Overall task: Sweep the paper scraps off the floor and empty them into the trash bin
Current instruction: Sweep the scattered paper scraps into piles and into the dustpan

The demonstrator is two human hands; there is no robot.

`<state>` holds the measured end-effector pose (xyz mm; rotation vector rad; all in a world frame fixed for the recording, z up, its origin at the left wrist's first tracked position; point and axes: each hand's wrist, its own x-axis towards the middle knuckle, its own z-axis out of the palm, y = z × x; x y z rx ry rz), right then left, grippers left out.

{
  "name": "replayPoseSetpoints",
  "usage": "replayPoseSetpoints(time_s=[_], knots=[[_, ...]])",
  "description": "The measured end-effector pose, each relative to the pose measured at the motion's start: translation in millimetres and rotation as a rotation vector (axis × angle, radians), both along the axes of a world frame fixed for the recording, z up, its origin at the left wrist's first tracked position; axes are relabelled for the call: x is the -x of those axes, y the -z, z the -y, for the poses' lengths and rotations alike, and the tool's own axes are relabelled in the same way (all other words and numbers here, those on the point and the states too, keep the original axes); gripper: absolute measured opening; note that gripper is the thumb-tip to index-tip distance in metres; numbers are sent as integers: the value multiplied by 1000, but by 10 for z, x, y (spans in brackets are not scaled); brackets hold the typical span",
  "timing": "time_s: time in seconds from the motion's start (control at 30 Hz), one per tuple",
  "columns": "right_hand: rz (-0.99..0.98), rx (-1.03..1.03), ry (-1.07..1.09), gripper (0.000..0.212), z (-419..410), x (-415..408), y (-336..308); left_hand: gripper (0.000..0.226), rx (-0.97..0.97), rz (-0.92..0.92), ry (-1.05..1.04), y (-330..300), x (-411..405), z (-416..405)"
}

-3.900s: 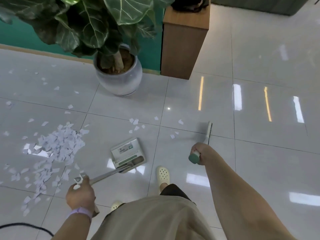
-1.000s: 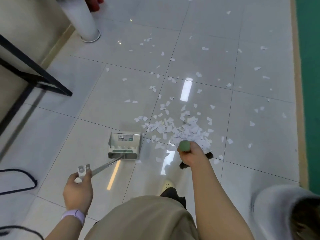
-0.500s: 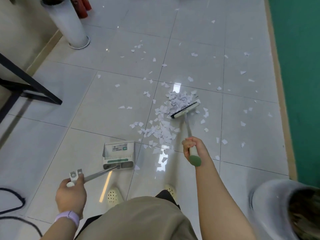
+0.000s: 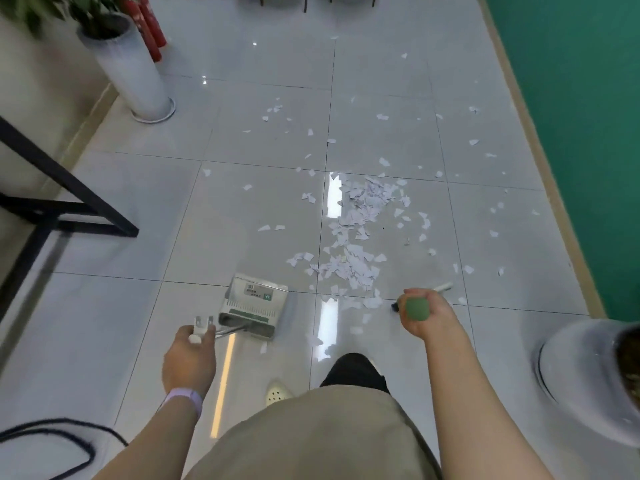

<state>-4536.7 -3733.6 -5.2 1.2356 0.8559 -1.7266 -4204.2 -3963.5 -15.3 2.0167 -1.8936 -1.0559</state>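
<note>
A black metal frame (image 4: 65,188) and a tall white cylindrical planter (image 4: 131,74) stand at the left. The left hand (image 4: 189,358) wraps its fingers round the metal handle of a white and green plastic dustpan (image 4: 254,306) standing on the glossy pale tiled floor (image 4: 138,306). Torn white paper scraps (image 4: 353,237) lie just beyond it. The right hand (image 4: 424,315) curls its fingers round the green-tipped broom handle (image 4: 416,308).

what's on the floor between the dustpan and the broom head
In the head view, a loose run of paper scraps on glossy tile lies between the dustpan and the broom head.
</note>
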Motion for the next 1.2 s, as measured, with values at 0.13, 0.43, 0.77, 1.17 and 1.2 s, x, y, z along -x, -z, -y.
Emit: replayPoseSetpoints(time_s=[0.13,0.43,0.77,1.17,1.2], knots=[[8,-153,6,24,249,-321,2,33,13,44,158,66,87,253],[39,-219,-126,19,876,-605,271,37,14,-101,-122,198,105,901],[-61,-98,-386,33,2206,-188,299,37,8,10,-67,281,304,1862],[23,206,-141,27,3093,850,583,30,-16,90,140,202,1010,2946],[10,199,-136,27,3151,871,556,29,-11,83,162,201,1090,3044]])
